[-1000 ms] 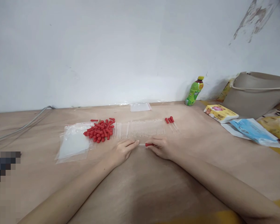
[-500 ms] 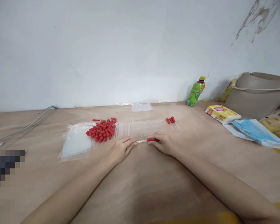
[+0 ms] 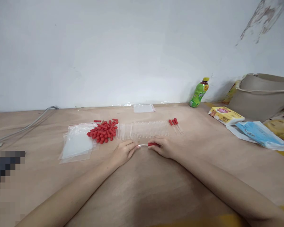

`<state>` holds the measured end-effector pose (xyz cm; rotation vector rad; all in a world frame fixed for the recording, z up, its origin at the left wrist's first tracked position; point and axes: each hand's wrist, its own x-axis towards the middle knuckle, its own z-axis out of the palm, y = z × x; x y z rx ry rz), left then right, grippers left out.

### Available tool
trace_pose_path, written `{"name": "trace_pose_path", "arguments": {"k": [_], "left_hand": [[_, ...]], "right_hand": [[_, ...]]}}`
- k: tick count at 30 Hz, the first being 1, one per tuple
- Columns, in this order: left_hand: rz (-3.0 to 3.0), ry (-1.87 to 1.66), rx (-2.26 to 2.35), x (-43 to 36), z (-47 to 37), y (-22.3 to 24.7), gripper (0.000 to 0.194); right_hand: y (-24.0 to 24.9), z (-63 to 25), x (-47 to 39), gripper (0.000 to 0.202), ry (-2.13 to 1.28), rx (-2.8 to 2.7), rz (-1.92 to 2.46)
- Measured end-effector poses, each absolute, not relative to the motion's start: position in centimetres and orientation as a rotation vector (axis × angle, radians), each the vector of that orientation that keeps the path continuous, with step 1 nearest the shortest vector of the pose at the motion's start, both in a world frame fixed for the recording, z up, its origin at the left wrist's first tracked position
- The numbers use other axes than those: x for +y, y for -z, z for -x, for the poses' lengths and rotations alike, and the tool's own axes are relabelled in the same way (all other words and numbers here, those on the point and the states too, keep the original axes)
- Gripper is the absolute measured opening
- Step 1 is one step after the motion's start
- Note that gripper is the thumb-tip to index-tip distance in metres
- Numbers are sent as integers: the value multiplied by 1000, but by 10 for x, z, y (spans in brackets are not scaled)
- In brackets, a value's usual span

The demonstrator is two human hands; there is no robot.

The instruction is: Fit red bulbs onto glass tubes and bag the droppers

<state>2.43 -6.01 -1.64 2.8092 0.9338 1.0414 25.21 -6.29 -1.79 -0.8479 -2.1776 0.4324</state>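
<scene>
To the left of the row of clear tubes lie the plastic bags, and the red pile of rubber bulbs comes next, close against the left end of this row. In front of the row, the left hand has its fingers narrow, closed on the far left part of one thin tube. This tube lies level, also in front of the row, and its right end meets a red bulb, which the fingers of the right hand pinch. I think both pieces should stay in one straight line, with gentle pressure (glass, if it is glass, can snap when bent). A grip nearer to the joint would probably bend the tube less, and a small twist may help the rubber slide. How deep the tube sits, I cannot tell. To the right of the row, three bulb-topped tubes lie side by side.
</scene>
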Motion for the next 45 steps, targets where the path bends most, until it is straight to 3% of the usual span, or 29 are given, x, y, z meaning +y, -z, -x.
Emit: {"name": "trace_pose_path", "arguments": {"k": [12,18,22,27,33,45], "left_hand": [[-2793,-1018,975,-61,-26,10,18],[-2731,-1025,970,-62,-27,10,19],[-2699,-979,968,-63,-26,11,33],[-2672,-952,1013,-62,-28,10,28],[-2677,-904,990,-61,-30,9,23],[-2699,-889,940,-61,-30,8,21]], "right_hand": [[18,-250,-58,13,-555,-2130,857],[16,-242,-58,31,-951,-1665,907],[4,-247,-45,39,-1053,-1357,913],[-26,-305,-3,41,-683,-1307,1261],[-20,-350,25,21,-156,-1588,1819],[0,-331,20,31,189,-1714,1951]]}}
